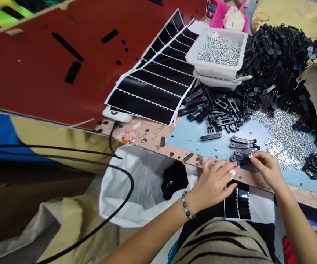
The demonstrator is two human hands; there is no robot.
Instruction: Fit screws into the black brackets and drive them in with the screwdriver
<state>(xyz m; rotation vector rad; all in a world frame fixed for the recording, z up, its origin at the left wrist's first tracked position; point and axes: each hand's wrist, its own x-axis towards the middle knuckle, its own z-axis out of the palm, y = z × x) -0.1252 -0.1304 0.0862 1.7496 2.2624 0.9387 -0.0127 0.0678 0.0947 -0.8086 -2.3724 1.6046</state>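
My left hand (216, 181), with a bead bracelet at the wrist and tape on one finger, rests at the table's front edge, fingertips touching a black plastic strip. My right hand (267, 168) pinches the other end of that black plastic strip (241, 158), the nearest in a short row of laid-out strips (243, 145). A sheet of black scalloped stickers (238, 205) lies on my lap just under my hands.
A big heap of black plastic parts (274, 62) and loose silver screws (287, 135) cover the right of the blue table. A white tray of screws (219, 51) stands on sticker sheets (158, 84). A white bag (144, 183) hangs below the table edge, with cables (114, 205).
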